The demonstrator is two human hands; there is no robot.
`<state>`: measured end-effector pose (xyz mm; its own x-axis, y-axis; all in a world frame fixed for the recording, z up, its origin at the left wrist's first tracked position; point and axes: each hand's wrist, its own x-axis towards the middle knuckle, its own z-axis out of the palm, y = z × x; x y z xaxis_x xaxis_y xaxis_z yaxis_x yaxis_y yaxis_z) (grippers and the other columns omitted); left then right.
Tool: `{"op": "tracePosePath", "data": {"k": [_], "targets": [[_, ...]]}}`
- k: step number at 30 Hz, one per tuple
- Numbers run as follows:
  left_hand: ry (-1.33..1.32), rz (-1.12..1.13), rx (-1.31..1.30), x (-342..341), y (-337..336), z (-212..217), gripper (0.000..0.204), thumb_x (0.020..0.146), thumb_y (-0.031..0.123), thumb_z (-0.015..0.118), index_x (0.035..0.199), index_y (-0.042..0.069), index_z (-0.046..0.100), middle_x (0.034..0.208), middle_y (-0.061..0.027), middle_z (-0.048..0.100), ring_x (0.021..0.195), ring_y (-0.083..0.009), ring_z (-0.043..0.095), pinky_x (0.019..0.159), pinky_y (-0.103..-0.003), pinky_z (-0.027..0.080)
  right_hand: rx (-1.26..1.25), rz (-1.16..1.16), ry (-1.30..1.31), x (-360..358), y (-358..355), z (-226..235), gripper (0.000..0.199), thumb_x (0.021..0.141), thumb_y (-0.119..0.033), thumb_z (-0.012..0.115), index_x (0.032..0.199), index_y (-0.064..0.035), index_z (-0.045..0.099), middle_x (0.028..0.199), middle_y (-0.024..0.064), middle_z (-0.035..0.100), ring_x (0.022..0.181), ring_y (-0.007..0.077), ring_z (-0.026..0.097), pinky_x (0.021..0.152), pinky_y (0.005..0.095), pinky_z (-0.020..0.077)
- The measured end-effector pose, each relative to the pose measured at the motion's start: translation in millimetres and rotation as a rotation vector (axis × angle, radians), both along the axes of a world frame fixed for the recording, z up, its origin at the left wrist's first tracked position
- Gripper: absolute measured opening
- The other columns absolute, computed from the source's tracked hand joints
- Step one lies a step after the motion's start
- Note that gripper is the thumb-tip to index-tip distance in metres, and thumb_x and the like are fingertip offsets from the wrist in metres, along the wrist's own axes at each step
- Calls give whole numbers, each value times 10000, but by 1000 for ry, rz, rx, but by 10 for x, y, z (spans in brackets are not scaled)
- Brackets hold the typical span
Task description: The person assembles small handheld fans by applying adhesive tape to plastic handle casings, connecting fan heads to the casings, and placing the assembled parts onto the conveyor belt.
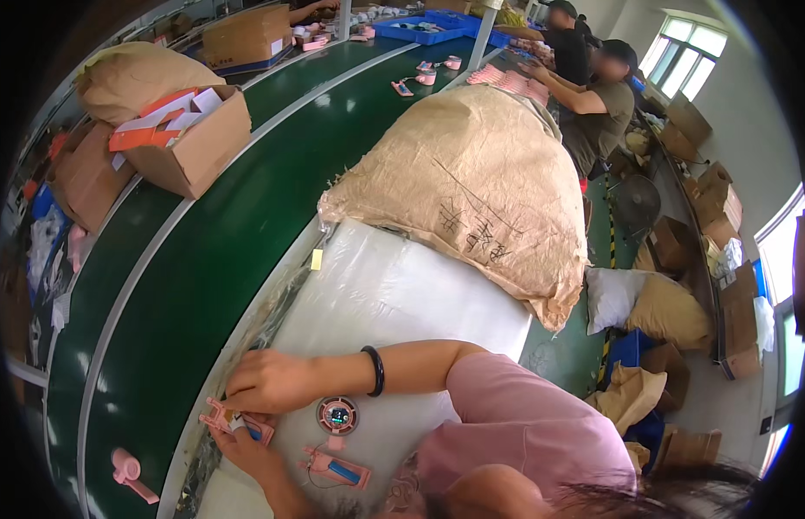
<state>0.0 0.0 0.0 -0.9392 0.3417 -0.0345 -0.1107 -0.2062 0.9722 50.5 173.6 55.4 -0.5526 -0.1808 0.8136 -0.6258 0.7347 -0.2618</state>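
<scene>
Running along the left: green conveyor belt (pixel 272 160). Tan sack (pixel 471 190) covers far end of plastic-covered counter (pixel 402 298). Right hand (pixel 268 381) is over pink plastic housing (pixel 214 416) at counter's left edge, grip state hidden, can't tell; left hand (pixel 253 457) has its grip clamped on housing. Smaller round circuit-board module (pixel 337 416) lies just right.

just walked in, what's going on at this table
Someone's left hand holds a small pink plastic piece with a blue part, with the right hand over it; the right hand's exact grip is hidden. Beside them on the white plastic-covered surface lie a round pink-ringed piece with a lit circuit board and a pink plastic piece with a blue cylinder. A pink round-headed piece with a handle lies on the green belt.
</scene>
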Motion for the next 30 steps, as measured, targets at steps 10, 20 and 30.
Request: {"op": "tracePosePath", "data": {"k": [10,20,30], "targets": [[76,168,-147,104,16,26,540,776,57,406,1297,-83,381,1306,-201,453,1150,-259,489,979,-357,382,43,11,16,41,2,31,232,681,-153,616,896,-70,624,898,52,594,781,219,602,671,343,478],[-21,-124,255,241,125,353,369,883,32,412,1250,24,375,1062,-81,546,840,-119,578,676,-268,518,-12,17,-52,10,19,139,269,655,-7,721,907,-40,634,879,88,649,709,235,627,599,332,489],[-9,-157,273,277,103,334,430,781,-47,369,1204,27,403,1004,-46,525,812,-85,527,677,-230,464,4,84,-49,-6,0,106,284,619,3,698,894,-42,645,895,85,658,684,227,626,587,314,496]]}}
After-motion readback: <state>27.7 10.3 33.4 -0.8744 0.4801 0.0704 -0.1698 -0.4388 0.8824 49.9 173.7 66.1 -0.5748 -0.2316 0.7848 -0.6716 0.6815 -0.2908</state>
